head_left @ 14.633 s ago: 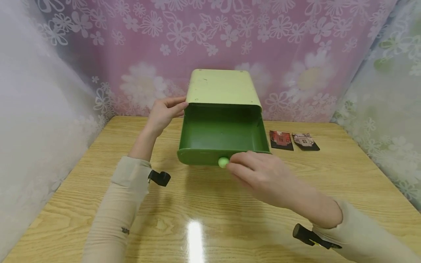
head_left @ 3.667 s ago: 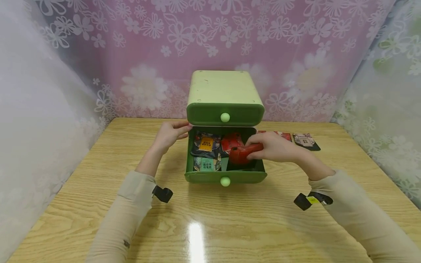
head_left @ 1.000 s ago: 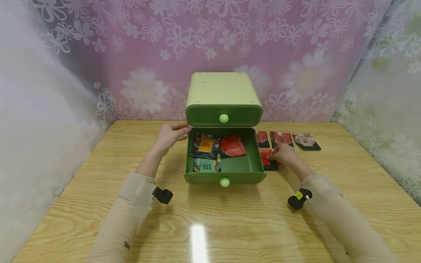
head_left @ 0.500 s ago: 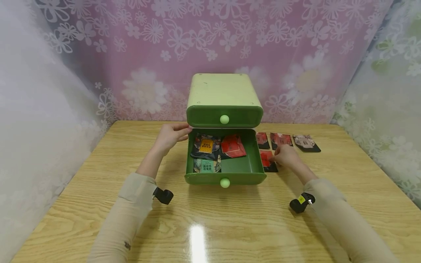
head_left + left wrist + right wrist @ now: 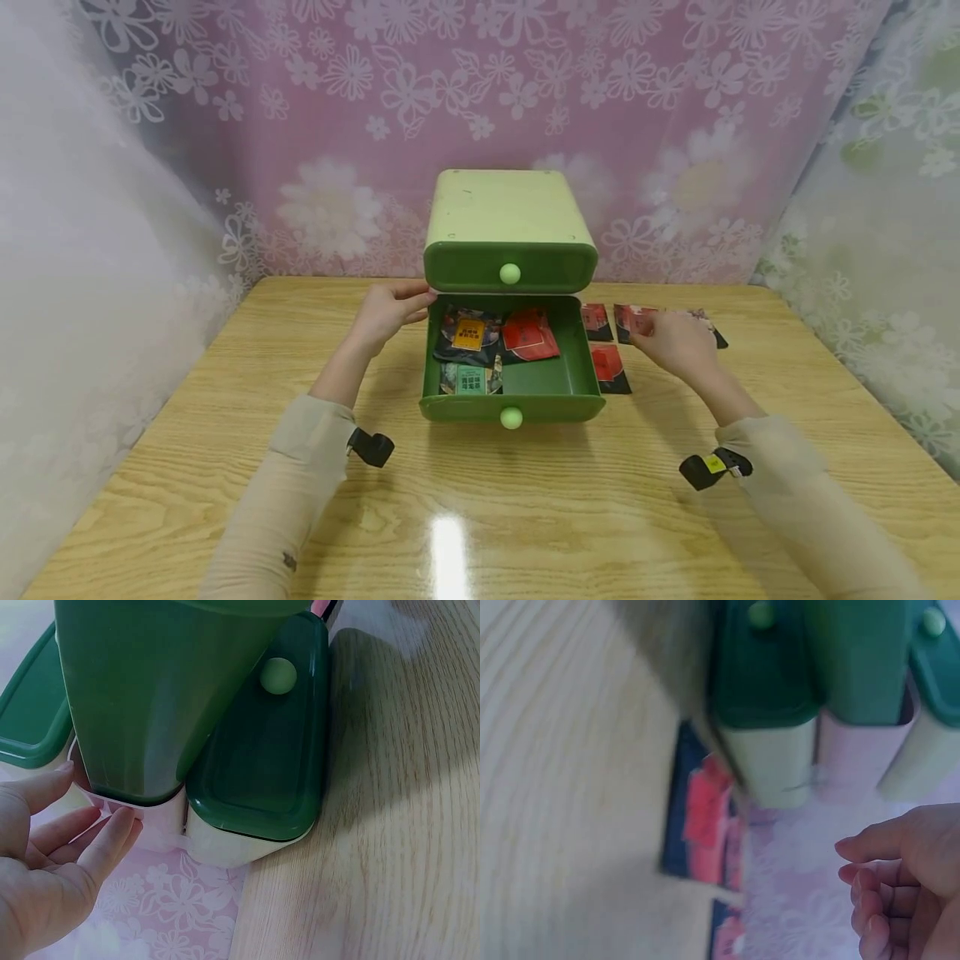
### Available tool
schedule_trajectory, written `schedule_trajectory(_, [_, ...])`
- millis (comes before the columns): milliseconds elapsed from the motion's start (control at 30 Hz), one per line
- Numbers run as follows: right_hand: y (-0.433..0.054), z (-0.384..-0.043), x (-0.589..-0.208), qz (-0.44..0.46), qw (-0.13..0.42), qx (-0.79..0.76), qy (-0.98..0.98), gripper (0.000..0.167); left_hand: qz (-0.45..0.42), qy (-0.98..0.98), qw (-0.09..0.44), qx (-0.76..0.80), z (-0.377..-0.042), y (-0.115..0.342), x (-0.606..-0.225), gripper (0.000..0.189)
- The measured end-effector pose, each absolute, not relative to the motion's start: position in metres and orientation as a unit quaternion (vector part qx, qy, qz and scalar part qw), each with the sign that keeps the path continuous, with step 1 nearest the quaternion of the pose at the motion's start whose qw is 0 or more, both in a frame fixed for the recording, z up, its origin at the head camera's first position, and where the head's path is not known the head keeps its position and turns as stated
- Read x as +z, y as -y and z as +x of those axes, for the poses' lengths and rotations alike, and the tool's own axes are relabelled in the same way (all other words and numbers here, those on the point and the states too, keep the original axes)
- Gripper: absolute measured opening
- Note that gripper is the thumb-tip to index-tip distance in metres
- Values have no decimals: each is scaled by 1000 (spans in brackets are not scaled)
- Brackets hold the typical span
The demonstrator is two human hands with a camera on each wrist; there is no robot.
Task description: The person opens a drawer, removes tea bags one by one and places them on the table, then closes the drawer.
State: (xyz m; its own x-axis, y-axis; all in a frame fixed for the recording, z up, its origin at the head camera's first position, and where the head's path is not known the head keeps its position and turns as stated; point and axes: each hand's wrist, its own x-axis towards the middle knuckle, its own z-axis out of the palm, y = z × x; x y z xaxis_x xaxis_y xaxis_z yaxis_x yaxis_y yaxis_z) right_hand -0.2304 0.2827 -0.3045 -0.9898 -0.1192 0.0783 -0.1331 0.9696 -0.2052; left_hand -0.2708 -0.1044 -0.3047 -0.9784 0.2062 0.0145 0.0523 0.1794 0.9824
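Note:
A three-tier drawer cabinet (image 5: 510, 204) stands at the back of the table, with its middle drawer (image 5: 536, 408) pulled out. Inside lie sachets: one black with an orange label (image 5: 468, 335), one green (image 5: 471, 379) and one red (image 5: 528, 335). My left hand (image 5: 384, 317) touches the cabinet's side; in the left wrist view its fairly straight fingers (image 5: 112, 836) meet the pink casing (image 5: 161, 825). My right hand (image 5: 678, 342) hovers, empty and loosely bent, over the sachets on the table. Just below it lies a red-and-black sachet (image 5: 611, 371) beside the drawer.
Behind that sachet sit another red one (image 5: 596, 321) and a red one (image 5: 626, 321) partly covered by my right hand. A pale pink-and-black sachet (image 5: 708, 321) shows behind the hand. The top drawer (image 5: 468, 267) and bottom drawer (image 5: 259, 765) are closed.
Earlier the top drawer was out; now it is closed and the middle one is open. My right hand put a red sachet on the table, released it and moved back and right.

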Motion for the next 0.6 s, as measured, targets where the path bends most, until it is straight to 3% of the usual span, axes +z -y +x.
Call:
schedule_trajectory(167, [-269,-221,-281,80,58,103,990,22,90,-762,58,639,-271,104,-306,42])
schedule_trajectory(400, [-248,-210,-250,132,53,98,985,22,93,-762,57,638,-271,103,-306,42])
schedule_trajectory(600, [-232,-213,-239,268,-45,111,956,18,94,-763,55,637,-271,104,-306,41])
